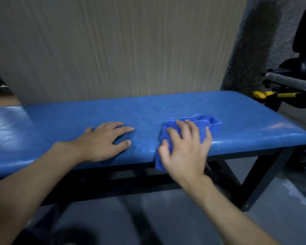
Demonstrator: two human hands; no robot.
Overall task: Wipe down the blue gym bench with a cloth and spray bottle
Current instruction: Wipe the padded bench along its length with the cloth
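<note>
On bench: right hand splayed atop cloth.

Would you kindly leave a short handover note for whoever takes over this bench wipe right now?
Left hand: flat and empty on the bench pad, left of centre.
Right hand: spread over the blue cloth, pressing it onto the pad's near edge; a corner hangs over the front.
Spray bottle: not in view.
Done: wiping is under way; how much is covered cannot be told.
To do: finish the pad, right end included.

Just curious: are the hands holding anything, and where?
Right hand presses the blue cloth, on its near half, onto the bench; left hand rests flat, holding nothing.
</note>
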